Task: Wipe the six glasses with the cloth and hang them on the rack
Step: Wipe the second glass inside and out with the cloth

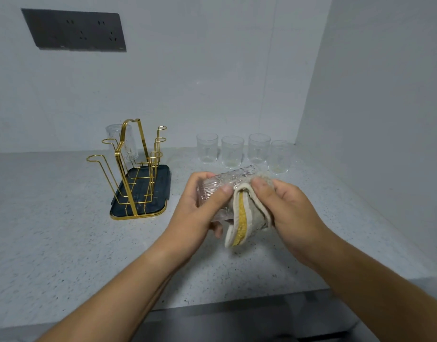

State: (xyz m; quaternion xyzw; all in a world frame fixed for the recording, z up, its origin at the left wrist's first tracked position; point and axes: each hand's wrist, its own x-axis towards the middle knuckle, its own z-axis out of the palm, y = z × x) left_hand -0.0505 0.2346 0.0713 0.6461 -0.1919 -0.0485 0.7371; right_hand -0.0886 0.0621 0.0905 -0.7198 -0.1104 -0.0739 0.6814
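Left hand grips ribbed glass above worktop; right hand presses cloth round it; one glass hangs on rack

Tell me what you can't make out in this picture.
Head view, held glass: the cloth and right hand cover its far end, so whether it reaches inside is hidden.
Head view, hung glass: the rack handle crosses it, hiding its peg.
Head view, left hand: fingers behind the held glass.
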